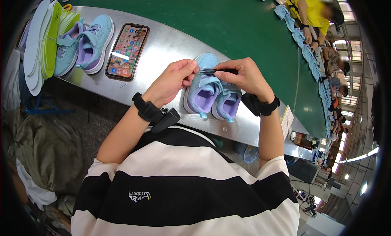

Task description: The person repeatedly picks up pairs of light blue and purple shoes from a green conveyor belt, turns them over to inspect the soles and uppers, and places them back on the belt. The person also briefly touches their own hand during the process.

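A pair of light blue sneakers with lilac linings stands at the metal table's edge in front of me: a left shoe [199, 98] and a right shoe [227, 105]. Over the toe of the left shoe, my right hand [246, 76] grips a slim black hand tool [226, 71], its thin end pointing left. I cannot make out the tool's exact kind. My left hand [174, 79] is beside that shoe, thumb and fingers pinched together near the tool's end. Whatever lies in that pinch is too small to see.
A phone [127, 51] with a lit screen lies left on the metal table [163, 44]. Further left are another pair of sneakers [95, 42] and bundled insoles [42, 44]. Beyond runs a green conveyor belt [244, 32]. A bottle [303, 140] lies right; a person [311, 12] in yellow works across.
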`<state>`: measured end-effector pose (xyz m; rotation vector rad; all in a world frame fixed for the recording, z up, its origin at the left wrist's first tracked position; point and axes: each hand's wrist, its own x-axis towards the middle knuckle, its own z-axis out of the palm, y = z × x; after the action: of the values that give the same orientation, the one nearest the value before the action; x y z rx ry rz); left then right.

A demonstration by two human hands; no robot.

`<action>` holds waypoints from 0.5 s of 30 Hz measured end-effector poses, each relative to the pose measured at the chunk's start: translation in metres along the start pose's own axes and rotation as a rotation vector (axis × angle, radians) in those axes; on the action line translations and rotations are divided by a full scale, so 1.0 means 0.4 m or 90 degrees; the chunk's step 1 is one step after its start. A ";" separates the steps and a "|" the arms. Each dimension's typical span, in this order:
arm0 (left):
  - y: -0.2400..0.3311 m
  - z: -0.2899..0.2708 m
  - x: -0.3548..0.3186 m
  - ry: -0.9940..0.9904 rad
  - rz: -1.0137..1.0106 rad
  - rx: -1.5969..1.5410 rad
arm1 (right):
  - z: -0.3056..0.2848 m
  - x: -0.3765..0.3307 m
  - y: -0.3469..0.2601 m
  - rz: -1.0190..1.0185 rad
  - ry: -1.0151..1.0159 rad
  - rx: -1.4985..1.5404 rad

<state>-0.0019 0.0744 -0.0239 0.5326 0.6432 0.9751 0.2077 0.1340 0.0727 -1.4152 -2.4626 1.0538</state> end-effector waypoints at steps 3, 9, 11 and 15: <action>-0.002 0.004 -0.002 0.001 0.010 0.048 | 0.002 -0.002 0.007 0.008 0.011 0.017; 0.000 0.011 -0.001 0.001 0.034 0.058 | 0.000 0.009 0.006 0.004 0.004 0.006; -0.001 0.012 0.000 0.004 0.026 0.049 | -0.001 0.012 0.005 0.001 -0.002 0.017; -0.002 0.012 -0.003 0.033 0.039 0.048 | -0.006 0.010 0.013 0.039 -0.007 0.034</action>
<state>0.0016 0.0721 -0.0207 0.5982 0.7146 1.0284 0.2102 0.1401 0.0702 -1.4806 -2.3948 1.1333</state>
